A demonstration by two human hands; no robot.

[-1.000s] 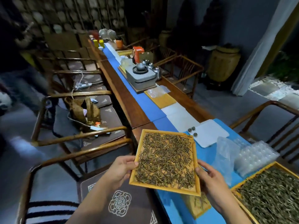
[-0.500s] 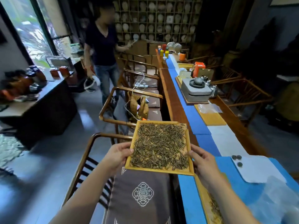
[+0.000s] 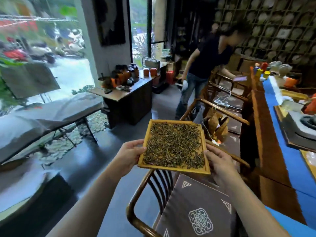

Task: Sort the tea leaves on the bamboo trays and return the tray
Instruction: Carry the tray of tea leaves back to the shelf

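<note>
While both hands grip it, bamboo tray (image 3: 176, 169) sits at frame centre, above chair (image 3: 145, 190). Left hand (image 3: 130, 153) fingers curled on left rim; right hand (image 3: 219, 161) clasps right rim. Tea leaves (image 3: 174, 144) spread across tray. Second person (image 3: 205, 65) upper right, blurred.

bamboo tray (image 3: 174, 169) of tea leaves (image 3: 174, 145), both hands gripping

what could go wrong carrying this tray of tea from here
1. The bamboo tray has a low rim and the tea leaves lie loose; a tilt could spill them.
2. The left hand and right hand grip only the side edges, so a slip could drop it.
3. A wooden chair and another person stand close, so a bump is possible.
</note>
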